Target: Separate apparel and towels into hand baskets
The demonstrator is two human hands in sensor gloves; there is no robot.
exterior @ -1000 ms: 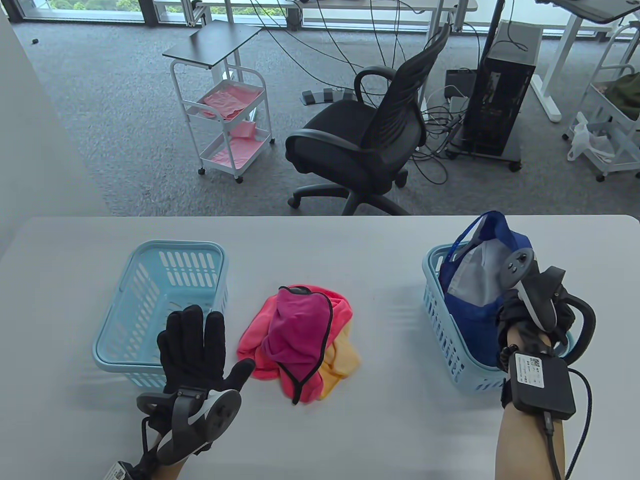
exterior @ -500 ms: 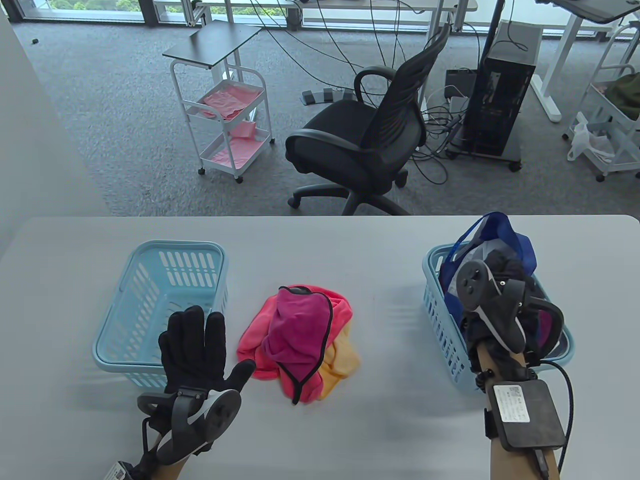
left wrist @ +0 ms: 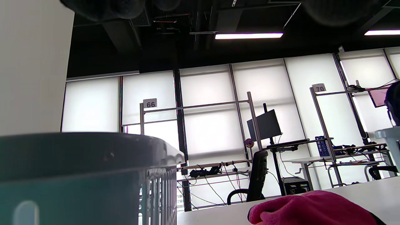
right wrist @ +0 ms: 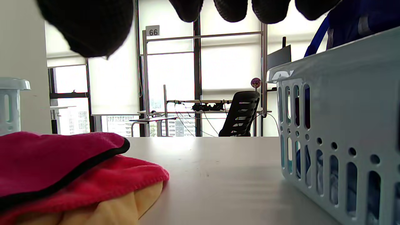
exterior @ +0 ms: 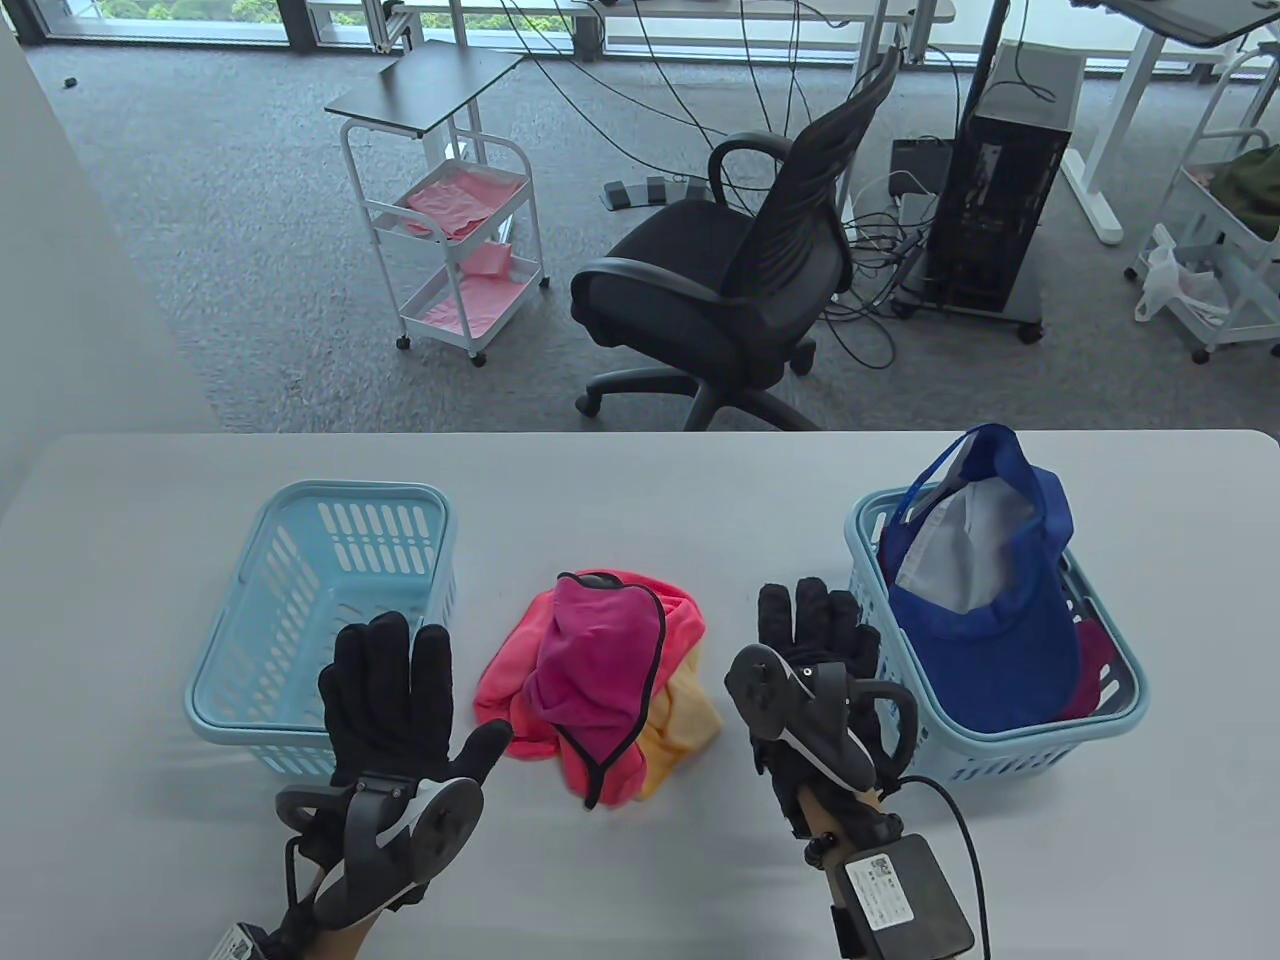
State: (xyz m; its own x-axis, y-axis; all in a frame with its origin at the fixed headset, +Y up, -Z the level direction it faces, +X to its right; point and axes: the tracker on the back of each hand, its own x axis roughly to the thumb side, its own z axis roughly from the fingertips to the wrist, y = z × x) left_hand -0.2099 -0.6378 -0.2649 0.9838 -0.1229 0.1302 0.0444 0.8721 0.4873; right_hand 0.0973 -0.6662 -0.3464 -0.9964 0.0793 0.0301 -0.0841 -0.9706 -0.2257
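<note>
Since a moment ago, my right hand (exterior: 815, 665) has come out of the right basket (exterior: 1000, 760) and now lies flat on the table (exterior: 640, 500) between that basket and the cloth heap, fingers straight, holding nothing.

Starting at the left: the left basket (exterior: 330, 500) stands with nothing showing inside it. My left hand (exterior: 395, 700) has not shifted; it is spread flat at that basket's near right corner, fingers straight, thumb pointing toward the heap, gripping nothing.

Next, in the middle of the table, is the pile of towels (exterior: 600, 680): a magenta cloth with black edging draped on top, a pink one under it, a yellow one poking out at the near right. They look light, limp and a bit fuzzy, so I judge they will sag and trail, not slide. I would pinch the top magenta cloth at its bunched middle fold, not by the thin black hem, so that it comes up alone without dragging the others.

On the right, the blue cap (exterior: 990, 620) sits in the right basket, crown opening upward, its strap loop standing above the far rim, something red under it. Apparel looks settled there; the towels are still to go, likely left.
</note>
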